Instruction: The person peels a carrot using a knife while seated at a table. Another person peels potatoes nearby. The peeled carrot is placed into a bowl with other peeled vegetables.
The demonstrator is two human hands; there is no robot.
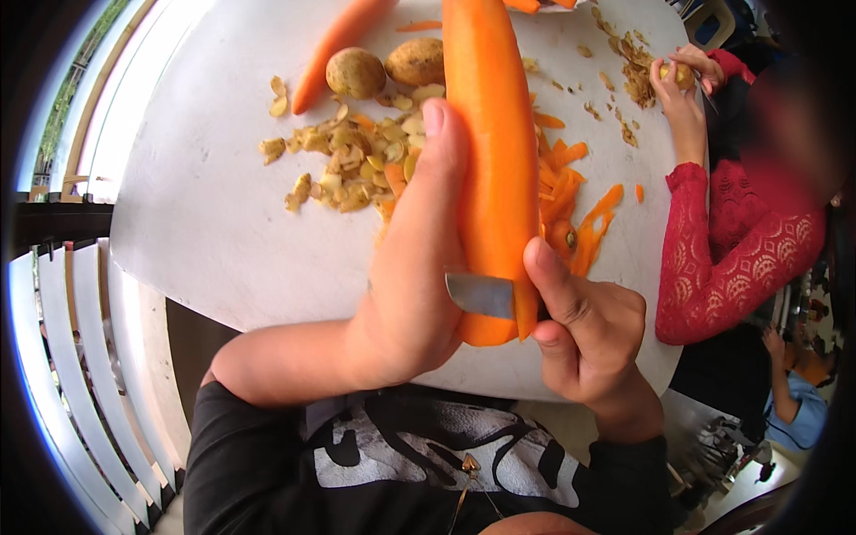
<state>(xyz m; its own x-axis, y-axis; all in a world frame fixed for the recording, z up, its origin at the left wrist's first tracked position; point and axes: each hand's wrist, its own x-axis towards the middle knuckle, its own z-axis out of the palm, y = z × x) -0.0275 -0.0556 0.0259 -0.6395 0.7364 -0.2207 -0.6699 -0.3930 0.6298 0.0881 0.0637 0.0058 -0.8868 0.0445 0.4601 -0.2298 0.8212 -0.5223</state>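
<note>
A large peeled carrot (491, 167) points away from me over the table, its thick cut end toward my body. My left hand (421, 267) grips it from the left side, with the thumb lying along the carrot. In my right hand (588, 328) is a small knife, its handle mostly hidden by the fingers. The knife blade (483, 295) lies across the carrot close to its near end, and a strip of carrot (527, 314) stands off beside the blade against my right thumb or finger.
Potato peelings (354, 160) lie left of the carrot and carrot peelings (562, 180) to its right. Behind are two unpeeled potatoes (356, 72) and another carrot (334, 53). At the right, a person in a red lace sleeve (709, 267) holds a potato (677, 76) above brown peelings (638, 70).
</note>
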